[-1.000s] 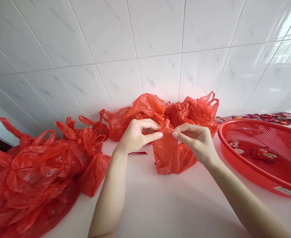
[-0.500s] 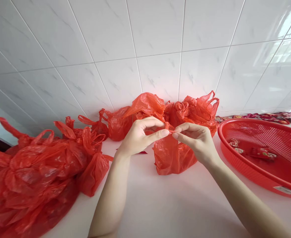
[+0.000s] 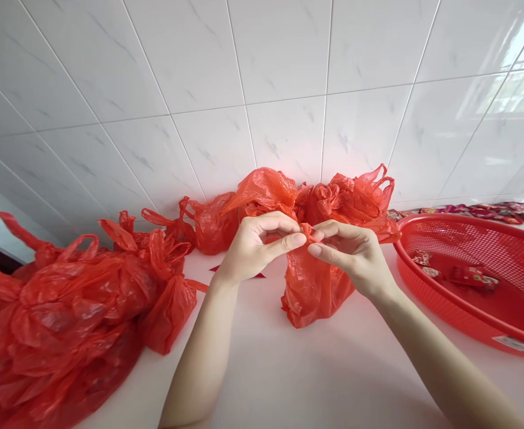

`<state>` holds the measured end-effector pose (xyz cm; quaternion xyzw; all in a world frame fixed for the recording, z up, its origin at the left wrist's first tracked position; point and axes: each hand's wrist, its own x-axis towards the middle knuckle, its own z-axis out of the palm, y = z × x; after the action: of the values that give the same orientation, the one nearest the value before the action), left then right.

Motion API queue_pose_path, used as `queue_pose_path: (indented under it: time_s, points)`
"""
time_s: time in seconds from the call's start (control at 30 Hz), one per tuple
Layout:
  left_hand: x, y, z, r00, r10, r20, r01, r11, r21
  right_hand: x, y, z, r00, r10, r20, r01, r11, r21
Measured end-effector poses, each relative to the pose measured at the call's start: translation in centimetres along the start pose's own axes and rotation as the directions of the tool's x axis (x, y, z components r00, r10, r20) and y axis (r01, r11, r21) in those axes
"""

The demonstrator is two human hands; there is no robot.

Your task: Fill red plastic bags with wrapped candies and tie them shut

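Observation:
A thin red plastic bag [image 3: 318, 292] hangs beneath my two hands, its bottom at or just above the white tabletop. My left hand [image 3: 262, 241] pinches the gathered top of the bag between thumb and index finger. Close beside it, my right hand [image 3: 349, 250] pinches the same bunched plastic from the other side, the fingertips almost meeting. The twisted top shows between the thumbs. What the bag contains cannot be made out.
Tied red bags [image 3: 65, 304] are heaped at the left, and more red bags [image 3: 262, 190] line the tiled wall. On the right stands a red mesh basket [image 3: 462, 322] with a few small packets [image 3: 471, 275]. Red-wrapped packets [image 3: 480, 210] lie behind it.
The bag's top has become more tightly bunched between my fingers. The bag's lower part has turned, narrowed and shifted slightly toward me. My hands stay nearly in place.

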<state>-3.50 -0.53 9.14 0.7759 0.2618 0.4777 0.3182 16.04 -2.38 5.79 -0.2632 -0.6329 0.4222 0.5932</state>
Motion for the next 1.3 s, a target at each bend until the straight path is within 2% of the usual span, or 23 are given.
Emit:
queue_pose_path:
  time_s: [0.13, 0.3, 0.53, 0.6, 0.7, 0.8, 0.9, 0.97, 1.0, 1.17, 1.23, 1.3]
  points:
    - [-0.1, -0.1, 0.2, 0.999, -0.01, 0.033, 0.009, 1.0, 0.025, -0.1, -0.5, 0.1, 0.996, -0.017, -0.086, 0.014, 0.999, -0.036]
    - [-0.3, 0.0, 0.1, 0.998, -0.053, -0.019, 0.053, 0.998, 0.016, 0.0, -0.6, -0.3, 0.993, 0.049, -0.11, -0.047, 0.999, 0.02]
    - [-0.3, 0.0, -0.3, 0.986, -0.136, -0.093, 0.137, 0.991, 0.002, 0.2, -0.1, -0.6, 0.988, 0.046, -0.146, -0.039, 0.998, 0.048]
    - [-0.3, 0.0, -0.5, 0.983, -0.18, -0.03, 0.181, 0.983, 0.013, 0.2, -0.1, -0.6, 0.986, 0.047, -0.162, -0.039, 0.998, 0.053]
    - [-0.5, 0.1, -0.9, 0.951, -0.27, 0.149, 0.262, 0.963, 0.069, 0.3, -0.2, -0.6, 0.983, 0.053, -0.178, -0.045, 0.998, 0.048]
    - [-0.6, 0.1, -1.4, 0.933, -0.311, 0.182, 0.298, 0.95, 0.097, 0.4, -0.3, -0.8, 0.991, 0.102, -0.088, -0.101, 0.995, 0.017]
    - [-0.6, 0.2, -1.8, 0.946, -0.302, 0.117, 0.293, 0.952, 0.085, 0.6, 0.1, -1.0, 0.968, 0.17, 0.182, -0.163, 0.985, -0.052]
    - [-0.7, 0.2, -2.2, 0.949, -0.302, 0.087, 0.293, 0.95, 0.108, 0.8, 0.5, -1.1, 0.935, 0.202, 0.293, -0.17, 0.977, -0.131]
    - [-0.7, 0.1, -2.3, 0.951, -0.302, 0.065, 0.292, 0.948, 0.129, 0.9, 0.7, -1.1, 0.931, 0.215, 0.294, -0.171, 0.971, -0.168]
    - [-0.6, -0.5, -3.3, 0.967, -0.246, -0.061, 0.253, 0.951, 0.176, 1.0, 0.9, -1.1, 0.973, 0.198, 0.122, -0.164, 0.956, -0.244]
    - [-0.6, -0.7, -3.4, 0.97, -0.24, -0.048, 0.245, 0.953, 0.178, 1.0, 0.8, -1.1, 0.98, 0.174, 0.092, -0.146, 0.955, -0.259]
    - [-0.6, -0.9, -3.2, 0.961, -0.274, 0.027, 0.264, 0.945, 0.191, 1.0, 0.8, -1.0, 0.983, 0.168, 0.072, -0.144, 0.954, -0.263]
